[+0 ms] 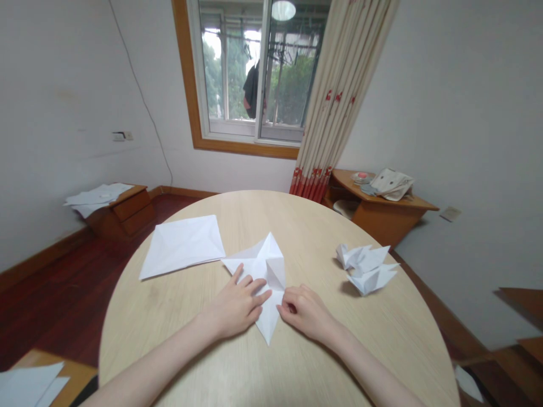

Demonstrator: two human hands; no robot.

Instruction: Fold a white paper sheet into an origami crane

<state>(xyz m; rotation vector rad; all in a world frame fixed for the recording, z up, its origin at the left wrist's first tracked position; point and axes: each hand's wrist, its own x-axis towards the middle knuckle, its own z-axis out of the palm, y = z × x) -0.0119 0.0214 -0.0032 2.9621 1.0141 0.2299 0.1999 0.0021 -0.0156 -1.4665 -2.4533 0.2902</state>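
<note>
A partly folded white paper (263, 270) lies near the middle of the round wooden table (212, 350). My left hand (237, 302) rests flat on its left part, fingers stretched out and pressing the paper down. My right hand (306, 312) sits at the paper's right edge with its fingers curled into a pinch on a fold. The lower tip of the paper points toward me between both hands.
A flat creased white sheet (182, 244) lies left of the folded paper. Finished folded paper shapes (367, 267) sit at the right of the table. Low wooden cabinets stand left (127, 209) and right (382, 212); more paper (25, 384) is at bottom left.
</note>
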